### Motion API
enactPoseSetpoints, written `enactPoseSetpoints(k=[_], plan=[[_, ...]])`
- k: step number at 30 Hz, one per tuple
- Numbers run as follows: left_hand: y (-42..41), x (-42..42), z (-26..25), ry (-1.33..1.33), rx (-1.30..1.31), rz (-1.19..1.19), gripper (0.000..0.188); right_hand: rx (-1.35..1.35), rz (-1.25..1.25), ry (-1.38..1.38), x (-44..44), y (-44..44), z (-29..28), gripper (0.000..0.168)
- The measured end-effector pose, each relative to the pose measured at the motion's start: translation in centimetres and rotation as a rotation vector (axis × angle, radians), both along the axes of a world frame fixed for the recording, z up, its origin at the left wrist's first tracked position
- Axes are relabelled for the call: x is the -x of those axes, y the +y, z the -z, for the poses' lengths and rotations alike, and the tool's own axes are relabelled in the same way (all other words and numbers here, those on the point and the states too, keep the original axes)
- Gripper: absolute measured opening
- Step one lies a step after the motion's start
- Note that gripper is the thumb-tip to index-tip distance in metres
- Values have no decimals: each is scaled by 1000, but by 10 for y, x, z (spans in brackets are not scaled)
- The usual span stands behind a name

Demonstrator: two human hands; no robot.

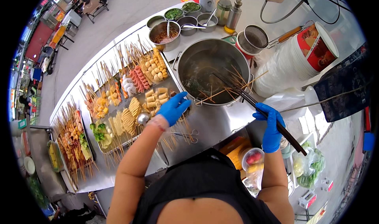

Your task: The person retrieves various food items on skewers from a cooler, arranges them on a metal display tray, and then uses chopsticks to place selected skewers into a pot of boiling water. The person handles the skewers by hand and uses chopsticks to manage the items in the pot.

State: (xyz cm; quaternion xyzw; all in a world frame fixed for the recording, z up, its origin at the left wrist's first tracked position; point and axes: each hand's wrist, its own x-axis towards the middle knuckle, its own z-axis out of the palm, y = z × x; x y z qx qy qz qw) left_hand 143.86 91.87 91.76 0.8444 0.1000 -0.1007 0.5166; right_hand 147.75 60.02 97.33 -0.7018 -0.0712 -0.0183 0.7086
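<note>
My right hand (271, 128), in a blue glove, grips long dark chopsticks (254, 101) whose tips hang over a large steel pot (181, 85) of broth. Several wooden skewers (255, 79) stand in the broth and lean on the pot's right and lower rim. Left of the pot is my left hand (174, 108), also in a blue glove, over the skewered tofu rolls (152, 99); whether its fingertips touch anything is hidden. Near its wrist lies a steel ladle (143, 117). Below it are metal scissors (194, 136) among skewer sticks on the steel counter (213, 120).
Trays of skewers, including sausages (139, 79) and meat (72, 138), line the left. Steel condiment pots (165, 36) and an oil bottle (234, 15) stand behind. Wire strainers (256, 39) and stacked paper tubs (302, 57) are at right. Cables hang at the upper right.
</note>
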Motion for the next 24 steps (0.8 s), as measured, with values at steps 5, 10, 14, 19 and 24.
enactPoseSetpoints(k=[5, 10, 14, 19, 24], plan=[[-42, -25, 37, 66, -21, -51, 48, -25, -20, 22, -12, -24, 7, 32], [-72, -32, 7, 315, 345, -179, 48, -82, -25, 97, -19, -36, 13, 38], [-80, -7, 5, 264, 308, -188, 53, -155, -298, 112, -2, -19, 10, 37], [-66, 71, -45, 270, 69, 223, 54, 360, -624, -434, -12, 4, -3, 25], [-35, 127, -60, 278, 343, -106, 48, -176, -210, 132, -77, 31, 35, 32]])
